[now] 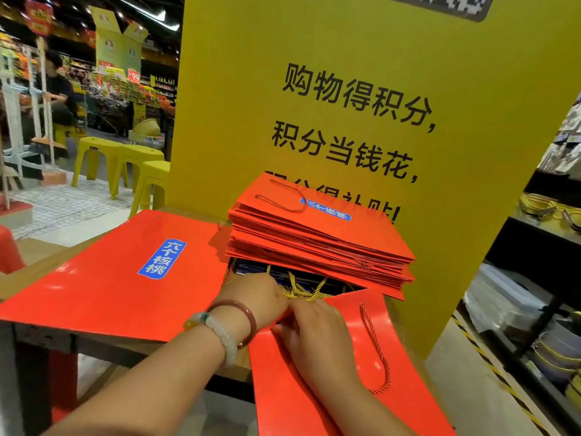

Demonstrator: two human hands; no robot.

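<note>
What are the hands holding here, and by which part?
The right hand grips the near red bag at its top edge, beside the gold cords. The left hand hides its fingertips; its hold cannot be told.

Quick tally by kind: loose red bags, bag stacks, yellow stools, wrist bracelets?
Loose red bags: 2
Bag stacks: 1
Yellow stools: 3
Bracelets: 2
Total: 8

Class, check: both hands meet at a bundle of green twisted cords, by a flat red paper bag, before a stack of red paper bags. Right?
No: the head view shows the twisted cords are golden yellow, not green. The left hand and right hand meet there, by the flat red paper bag, before the stack of red paper bags.
</note>
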